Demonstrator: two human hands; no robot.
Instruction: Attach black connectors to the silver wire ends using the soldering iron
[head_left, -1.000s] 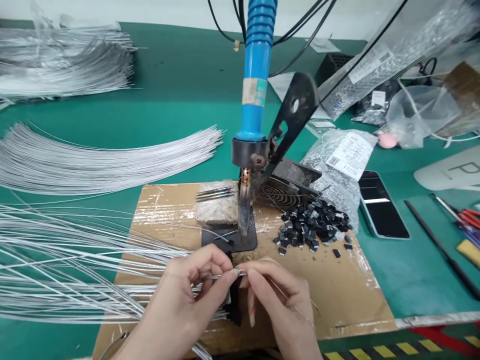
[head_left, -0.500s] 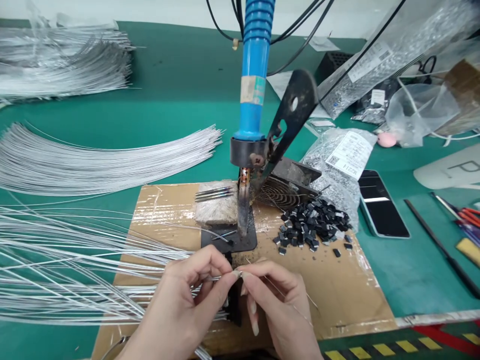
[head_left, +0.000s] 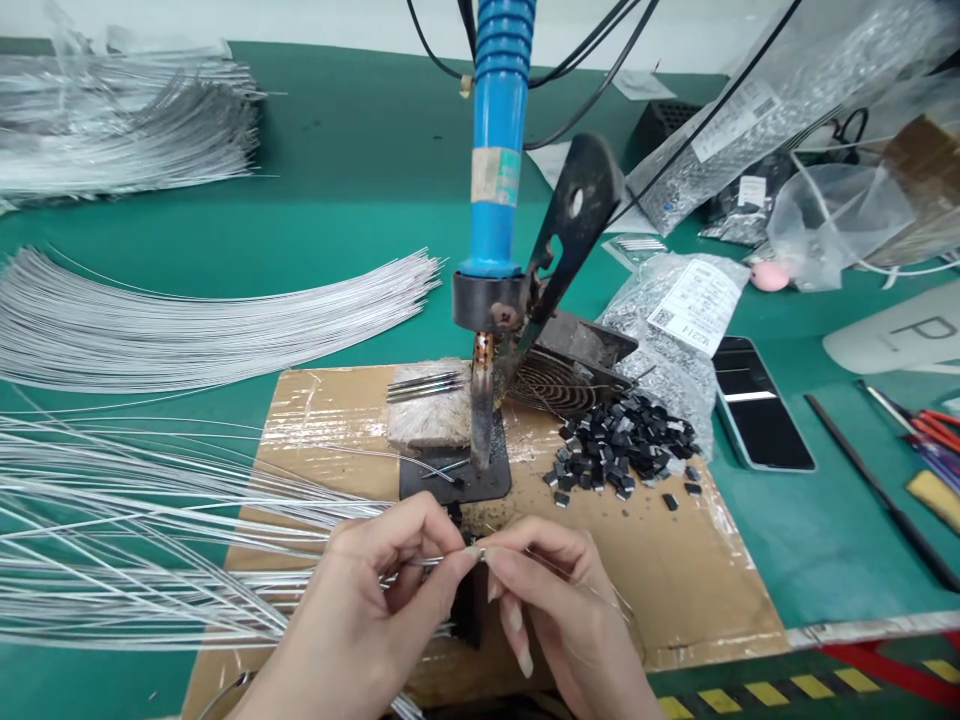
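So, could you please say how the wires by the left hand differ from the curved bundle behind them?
The near wires spread and cross, while the curved bundle lies packed together. The near wires reach onto the cardboard; the curved bundle lies on the table. Both look silvery.

A large "P" stands on the white container [head_left: 892,345] at right. The label [head_left: 701,290] on the bubble bag [head_left: 645,300] seems to read "M22114"; the iron's sticker [head_left: 495,177] is illegible.
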